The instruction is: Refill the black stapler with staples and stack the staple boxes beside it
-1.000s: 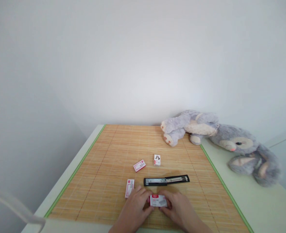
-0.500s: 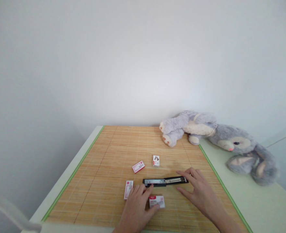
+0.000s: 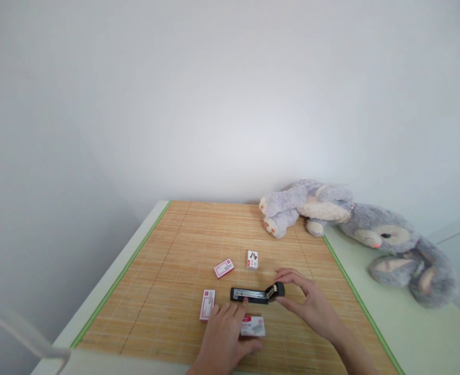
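Single head-worn view, looking forward and down, table [image 3: 97, 304] near, wall beyond

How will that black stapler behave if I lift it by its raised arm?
The stapler is hinged, and its top arm is part-folded under the right hand, so it would probably swing, not lift stiffly. The left hand pins the base; let go, it may skid on the smooth bamboo mat.

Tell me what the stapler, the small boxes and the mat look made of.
Stapler: black body, likely plastic or painted metal, with a shiny metal channel inside. Box by the left hand and the other boxes: printed white and red card, judging by the flat folded faces. Mat: thin bamboo-like slats, matte tan, green edging. The right hand grips the stapler's arm.
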The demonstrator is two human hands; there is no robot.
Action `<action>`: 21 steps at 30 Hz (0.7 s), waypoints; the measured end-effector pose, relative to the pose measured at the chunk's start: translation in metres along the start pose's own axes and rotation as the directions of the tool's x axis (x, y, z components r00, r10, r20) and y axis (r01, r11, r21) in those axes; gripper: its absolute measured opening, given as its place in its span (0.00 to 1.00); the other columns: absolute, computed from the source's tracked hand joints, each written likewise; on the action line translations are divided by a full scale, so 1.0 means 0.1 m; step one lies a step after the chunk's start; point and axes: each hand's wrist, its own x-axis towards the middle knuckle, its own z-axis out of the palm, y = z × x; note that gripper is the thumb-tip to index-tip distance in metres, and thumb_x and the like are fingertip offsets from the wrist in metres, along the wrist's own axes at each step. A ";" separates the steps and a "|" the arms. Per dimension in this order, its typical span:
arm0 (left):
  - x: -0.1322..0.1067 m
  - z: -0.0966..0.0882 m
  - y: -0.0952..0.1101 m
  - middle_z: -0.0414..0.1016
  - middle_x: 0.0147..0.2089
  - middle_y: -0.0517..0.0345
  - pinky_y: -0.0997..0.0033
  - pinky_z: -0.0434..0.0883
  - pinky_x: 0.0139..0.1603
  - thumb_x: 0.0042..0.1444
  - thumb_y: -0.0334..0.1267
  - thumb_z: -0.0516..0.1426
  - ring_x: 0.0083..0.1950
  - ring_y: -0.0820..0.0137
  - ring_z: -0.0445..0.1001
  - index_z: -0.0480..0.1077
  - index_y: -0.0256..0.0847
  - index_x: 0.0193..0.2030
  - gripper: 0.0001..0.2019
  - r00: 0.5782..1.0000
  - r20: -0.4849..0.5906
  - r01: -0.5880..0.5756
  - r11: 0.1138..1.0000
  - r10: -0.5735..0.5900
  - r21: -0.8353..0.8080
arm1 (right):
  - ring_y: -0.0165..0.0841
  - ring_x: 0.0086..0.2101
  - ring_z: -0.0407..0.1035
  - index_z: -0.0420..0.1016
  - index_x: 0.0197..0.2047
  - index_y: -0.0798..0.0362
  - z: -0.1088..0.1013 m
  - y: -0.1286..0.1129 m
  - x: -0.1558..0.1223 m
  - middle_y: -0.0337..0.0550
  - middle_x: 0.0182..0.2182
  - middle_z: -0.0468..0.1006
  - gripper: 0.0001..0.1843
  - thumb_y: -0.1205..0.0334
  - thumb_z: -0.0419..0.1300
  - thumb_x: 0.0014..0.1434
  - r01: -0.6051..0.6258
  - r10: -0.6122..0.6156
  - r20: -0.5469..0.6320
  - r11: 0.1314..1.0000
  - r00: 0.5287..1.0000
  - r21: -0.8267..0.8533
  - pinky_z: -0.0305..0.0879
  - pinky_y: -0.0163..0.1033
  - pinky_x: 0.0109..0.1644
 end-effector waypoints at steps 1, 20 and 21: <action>0.01 0.03 0.00 0.79 0.59 0.47 0.51 0.65 0.63 0.49 0.62 0.68 0.59 0.49 0.74 0.65 0.46 0.72 0.46 1.000 0.006 0.004 1.000 -0.004 0.007 | 0.45 0.59 0.70 0.78 0.48 0.46 0.10 -0.05 0.06 0.48 0.53 0.79 0.14 0.50 0.68 0.62 0.031 -0.031 -0.020 0.999 0.999 0.012 0.65 0.54 0.66; -0.10 0.10 0.16 0.76 0.52 0.52 0.51 0.67 0.55 0.55 0.47 0.66 0.56 0.51 0.71 0.76 0.49 0.52 0.18 0.996 -0.074 0.050 0.999 -0.051 -0.010 | 0.42 0.49 0.72 0.80 0.44 0.48 0.79 -0.14 0.45 0.44 0.46 0.80 0.13 0.69 0.68 0.54 0.087 -0.068 0.110 0.980 0.992 -0.177 0.67 0.46 0.57; -0.12 0.12 0.14 0.76 0.51 0.52 0.52 0.67 0.54 0.56 0.47 0.65 0.55 0.52 0.71 0.76 0.49 0.49 0.15 0.994 -0.097 0.045 0.999 -0.047 -0.019 | 0.42 0.50 0.72 0.80 0.45 0.48 0.75 -0.10 0.43 0.45 0.47 0.80 0.13 0.68 0.67 0.55 0.081 -0.064 0.100 0.981 0.993 -0.177 0.67 0.47 0.57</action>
